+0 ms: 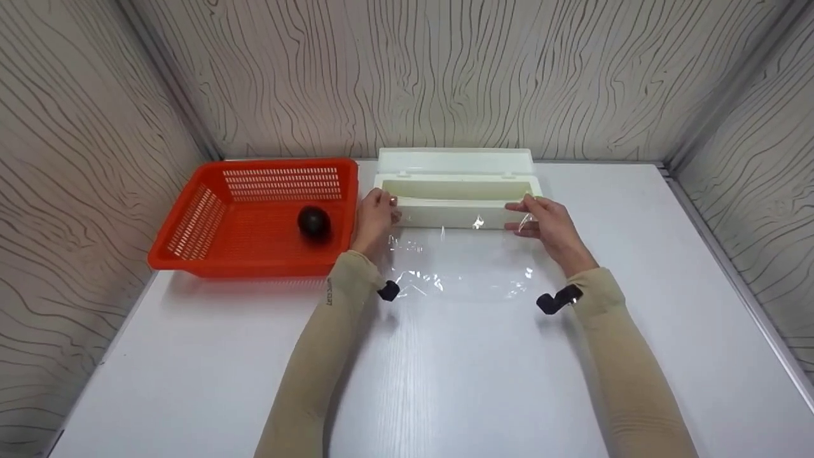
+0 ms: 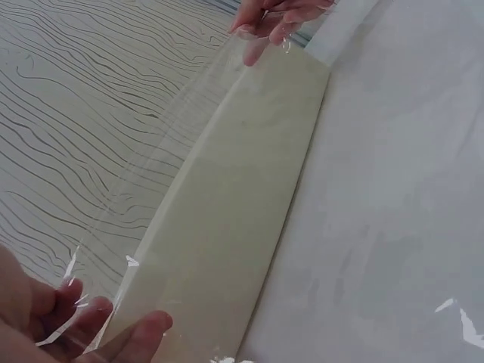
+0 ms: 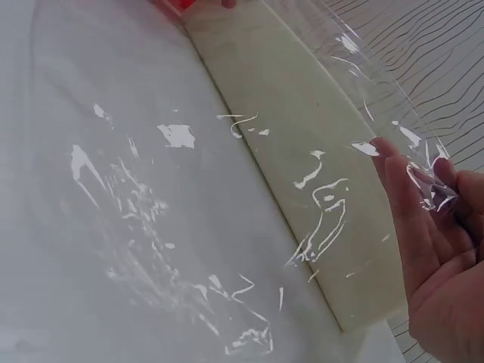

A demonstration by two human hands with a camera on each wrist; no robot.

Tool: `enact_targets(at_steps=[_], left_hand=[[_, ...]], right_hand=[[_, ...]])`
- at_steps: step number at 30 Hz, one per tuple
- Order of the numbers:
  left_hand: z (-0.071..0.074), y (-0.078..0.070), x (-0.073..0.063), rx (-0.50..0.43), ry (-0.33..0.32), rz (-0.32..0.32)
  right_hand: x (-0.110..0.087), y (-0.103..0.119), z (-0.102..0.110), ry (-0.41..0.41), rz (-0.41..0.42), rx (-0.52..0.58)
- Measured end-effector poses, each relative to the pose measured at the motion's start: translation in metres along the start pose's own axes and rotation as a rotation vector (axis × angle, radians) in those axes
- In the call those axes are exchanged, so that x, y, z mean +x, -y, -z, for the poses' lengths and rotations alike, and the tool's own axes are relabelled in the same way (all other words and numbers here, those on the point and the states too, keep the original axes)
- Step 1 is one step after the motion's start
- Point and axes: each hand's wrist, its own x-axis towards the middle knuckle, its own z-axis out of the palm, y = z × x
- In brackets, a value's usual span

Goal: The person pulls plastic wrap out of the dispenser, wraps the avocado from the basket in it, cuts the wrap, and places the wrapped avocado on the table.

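Note:
Both hands hold a sheet of clear plastic wrap (image 1: pixel 434 281) by its far corners, stretched across the front of a long white box (image 1: pixel 416 217). My left hand (image 1: pixel 375 219) grips the film at the box's left end, fingers curled. At the right end my right hand (image 1: pixel 552 230) pinches the other corner; the right wrist view shows the film (image 3: pixel 180 136) bunched between thumb and fingers. Bright glints and wrinkles mark the sheet where it hangs toward me over the table. The box's lid (image 1: pixel 455 160) is raised at the back, showing a pale yellowish inside.
A red plastic basket (image 1: pixel 254 264) with slotted walls stands left of the box, close by my left hand. Inside it lies a dark, rounded object (image 1: pixel 313 221). The white table (image 1: pixel 407 394) meets wood-patterned panels (image 1: pixel 458 76) at the back and sides.

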Motion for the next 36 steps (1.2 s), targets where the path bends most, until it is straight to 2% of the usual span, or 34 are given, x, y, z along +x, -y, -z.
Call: enact_targets(at_steps=[2,6,8,14,24,27,30,36], left_hand=[[-0.002,-0.003,0.000,0.053,-0.013,-0.001],[-0.005,-0.009,0.000,0.259,-0.062,-0.067],[-0.007,-0.012,0.001,0.275,-0.068,-0.091],[-0.010,-0.016,0.008,0.131,-0.044,-0.084],[-0.012,-0.025,0.016,-0.083,0.007,-0.061],[-0.010,-0.029,0.016,-0.100,0.019,-0.067],[-0.009,-0.034,0.015,-0.073,0.029,-0.068],[-0.005,-0.047,0.010,-0.070,0.062,-0.059]], right_hand=[[-0.001,0.003,-0.001,-0.007,-0.002,0.038],[-0.003,0.006,-0.007,-0.023,-0.009,0.123],[-0.001,0.006,-0.010,-0.040,-0.014,0.147],[0.005,0.005,-0.011,-0.081,-0.001,0.181],[0.003,0.018,-0.012,-0.112,0.043,0.134],[0.002,0.022,-0.011,-0.118,0.059,0.115],[0.001,0.026,-0.011,-0.128,0.074,0.104],[-0.004,0.036,-0.010,-0.130,0.124,0.126]])
